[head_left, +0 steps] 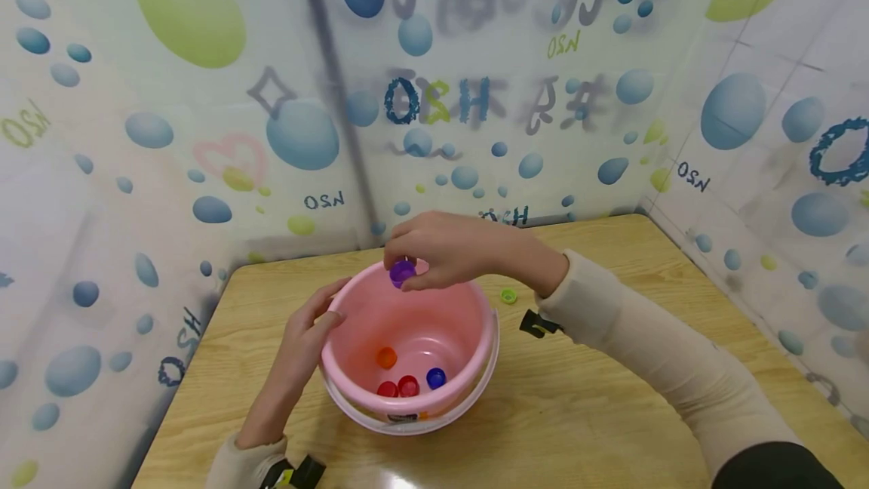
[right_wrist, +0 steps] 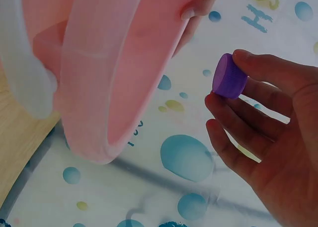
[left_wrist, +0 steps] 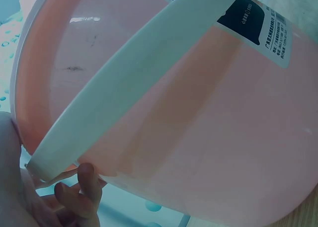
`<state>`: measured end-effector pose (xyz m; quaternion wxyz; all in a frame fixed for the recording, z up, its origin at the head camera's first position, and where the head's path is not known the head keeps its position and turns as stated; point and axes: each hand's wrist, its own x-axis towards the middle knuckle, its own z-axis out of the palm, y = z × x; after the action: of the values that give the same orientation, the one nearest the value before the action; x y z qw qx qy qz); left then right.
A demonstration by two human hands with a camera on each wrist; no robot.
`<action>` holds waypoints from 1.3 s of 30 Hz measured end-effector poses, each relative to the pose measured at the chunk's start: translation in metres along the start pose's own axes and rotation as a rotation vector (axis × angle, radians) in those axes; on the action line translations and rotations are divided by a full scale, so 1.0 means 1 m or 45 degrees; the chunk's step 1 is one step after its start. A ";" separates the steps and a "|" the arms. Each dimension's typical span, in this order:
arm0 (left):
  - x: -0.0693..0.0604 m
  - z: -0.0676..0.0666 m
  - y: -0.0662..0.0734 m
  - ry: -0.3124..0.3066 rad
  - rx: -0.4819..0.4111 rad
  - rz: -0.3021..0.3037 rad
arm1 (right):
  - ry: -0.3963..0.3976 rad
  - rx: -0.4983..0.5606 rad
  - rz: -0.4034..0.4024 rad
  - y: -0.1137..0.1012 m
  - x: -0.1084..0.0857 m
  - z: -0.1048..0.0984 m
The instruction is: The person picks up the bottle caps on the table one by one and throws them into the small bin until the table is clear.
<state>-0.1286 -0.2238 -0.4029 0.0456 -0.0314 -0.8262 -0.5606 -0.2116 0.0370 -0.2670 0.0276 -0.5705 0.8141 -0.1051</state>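
Observation:
A purple bottle cap is pinched between the thumb and fingers of my right hand, above the far rim of a pink bucket. The right wrist view shows the same cap at the fingertips. My left hand grips the bucket's left rim, thumb on the inside and fingers outside. On the bucket's floor lie an orange cap, two red caps and a blue cap. In the left wrist view, the white handle hangs across the bucket's side near my left hand.
A light green cap lies on the wooden table, right of the bucket. White curtains with blue and green spots stand behind and on both sides of the table. A printed label is stuck on the bucket's outside.

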 end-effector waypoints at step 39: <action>0.000 0.001 0.002 -0.004 0.012 -0.020 | -0.080 -0.051 0.085 -0.003 0.020 -0.009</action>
<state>-0.1286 -0.2226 -0.4012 0.0402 -0.0255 -0.8292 -0.5569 -0.2170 0.0180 -0.2560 0.0450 -0.5466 0.8333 -0.0698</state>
